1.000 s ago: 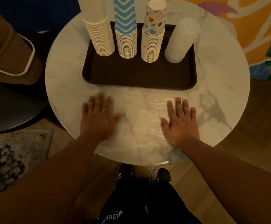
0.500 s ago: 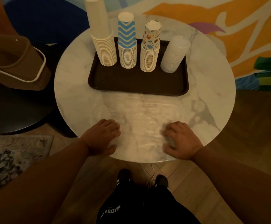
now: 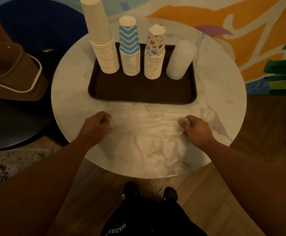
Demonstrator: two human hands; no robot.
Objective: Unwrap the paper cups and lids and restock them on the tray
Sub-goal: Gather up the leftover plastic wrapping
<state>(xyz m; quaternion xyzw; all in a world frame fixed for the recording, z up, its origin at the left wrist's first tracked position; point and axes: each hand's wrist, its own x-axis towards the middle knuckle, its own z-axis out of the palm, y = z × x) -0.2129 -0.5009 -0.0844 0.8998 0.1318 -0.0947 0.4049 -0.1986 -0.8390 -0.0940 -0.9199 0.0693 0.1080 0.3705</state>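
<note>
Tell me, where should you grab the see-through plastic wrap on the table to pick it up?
Probably at its two short ends, from above. The plastic wrap lies flat and wide in front of the tray, so the left hand and right hand pinching its side edges suits it.

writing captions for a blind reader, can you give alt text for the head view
Both hands, left and right, grip the ends of a clear plastic wrap on a round marble table. Behind it, a dark tray holds three cup stacks and a stack of clear lids.
</note>
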